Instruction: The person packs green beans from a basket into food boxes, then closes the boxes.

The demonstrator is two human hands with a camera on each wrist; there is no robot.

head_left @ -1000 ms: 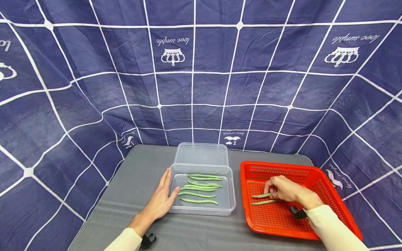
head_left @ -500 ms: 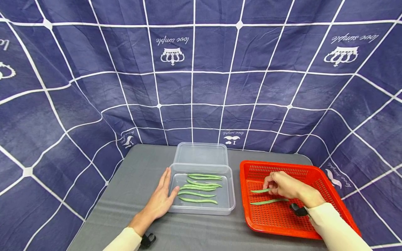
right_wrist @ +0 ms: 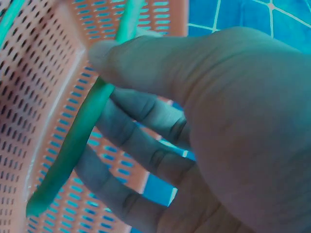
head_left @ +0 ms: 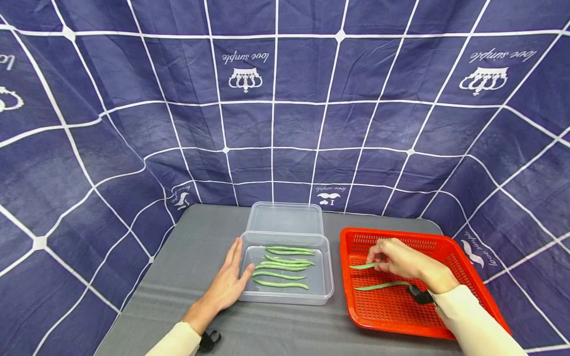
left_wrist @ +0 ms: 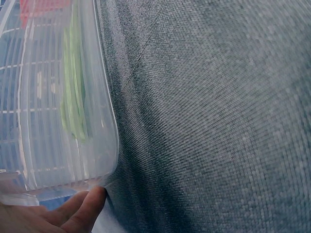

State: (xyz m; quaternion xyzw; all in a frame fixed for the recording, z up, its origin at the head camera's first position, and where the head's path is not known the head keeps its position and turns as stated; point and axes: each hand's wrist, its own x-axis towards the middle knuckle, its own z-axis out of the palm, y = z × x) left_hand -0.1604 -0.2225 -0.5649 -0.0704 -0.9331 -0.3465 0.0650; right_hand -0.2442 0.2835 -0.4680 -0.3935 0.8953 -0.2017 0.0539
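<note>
My right hand point(head_left: 392, 259) pinches a green bean point(head_left: 362, 266) and holds it just above the floor of the red basket point(head_left: 467, 277); the right wrist view shows the green bean point(right_wrist: 82, 131) between thumb and fingers. A second green bean point(head_left: 378, 286) lies loose on the basket floor below it. My left hand point(head_left: 227, 284) lies flat on the grey table with straight fingers against the left wall of the clear plastic container point(head_left: 327, 277), which holds several green beans point(head_left: 280, 267). In the left wrist view the container point(left_wrist: 104, 121) wall and a fingertip point(left_wrist: 87, 204) show.
The container's clear lid point(head_left: 286, 217) lies flat just behind it. The grey table point(head_left: 187, 257) is backed and flanked by a blue cloth with a white grid point(head_left: 285, 109). The basket stands right of the container, near the table's right edge.
My right hand has lifted one bean off the basket floor and moved it a little up and left. The other bean stays down. The left hand has not moved.
</note>
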